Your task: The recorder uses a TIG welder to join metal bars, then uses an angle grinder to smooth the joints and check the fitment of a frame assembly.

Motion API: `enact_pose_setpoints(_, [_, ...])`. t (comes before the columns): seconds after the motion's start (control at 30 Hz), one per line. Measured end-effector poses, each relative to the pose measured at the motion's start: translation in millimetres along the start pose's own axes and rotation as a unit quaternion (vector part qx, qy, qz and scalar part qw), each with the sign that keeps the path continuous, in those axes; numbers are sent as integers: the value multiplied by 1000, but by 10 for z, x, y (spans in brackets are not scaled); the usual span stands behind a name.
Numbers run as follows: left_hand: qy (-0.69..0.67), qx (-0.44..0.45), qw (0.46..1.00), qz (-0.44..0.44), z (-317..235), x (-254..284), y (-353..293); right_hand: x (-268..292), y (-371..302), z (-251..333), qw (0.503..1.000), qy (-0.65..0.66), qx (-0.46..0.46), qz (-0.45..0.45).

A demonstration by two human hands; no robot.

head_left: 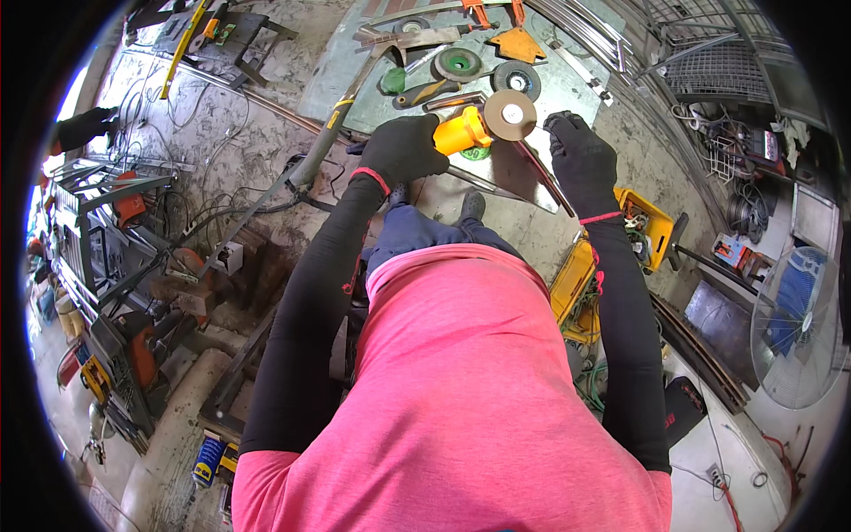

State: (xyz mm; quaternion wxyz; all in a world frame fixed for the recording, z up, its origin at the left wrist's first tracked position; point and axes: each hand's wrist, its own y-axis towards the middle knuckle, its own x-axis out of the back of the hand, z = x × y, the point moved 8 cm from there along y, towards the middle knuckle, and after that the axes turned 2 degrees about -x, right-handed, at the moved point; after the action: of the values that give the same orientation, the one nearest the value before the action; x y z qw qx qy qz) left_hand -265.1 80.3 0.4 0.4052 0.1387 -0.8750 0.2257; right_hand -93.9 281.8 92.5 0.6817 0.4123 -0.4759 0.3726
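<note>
My left hand [403, 149], in a black glove, is closed around the yellow body of an angle grinder [461, 131]. A thin brown disc [525, 105] is mounted at the grinder's head, facing up. Just right of the disc is my right hand [581, 160], also gloved in black, its fingers curled together. A thin, light line shows between those fingers and the disc; what they pinch is too small to name. Below the disc, a dark reddish metal strip [542, 173] slants over the metal sheet [363, 97].
On the sheet lie a hammer [421, 37], a green grinding disc [457, 63], a dark disc [517, 81] and an orange triangular magnet [518, 44]. Yellow toolboxes [654, 232] stand right, near a fan [798, 324]. Metal frames [115, 199] and cables crowd the left, where another person's gloved hand [87, 129] shows.
</note>
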Motion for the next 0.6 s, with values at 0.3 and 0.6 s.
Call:
enact_pose_setpoints(0.3, [-7, -2, 1000, -6, 7, -5, -4, -71, -17, -36, 1000, -2, -11, 18])
enact_pose_setpoints(0.6, [-6, 0, 1000, -1, 3, -6, 4, -76, -18, -39, 1000, 8, 2, 10])
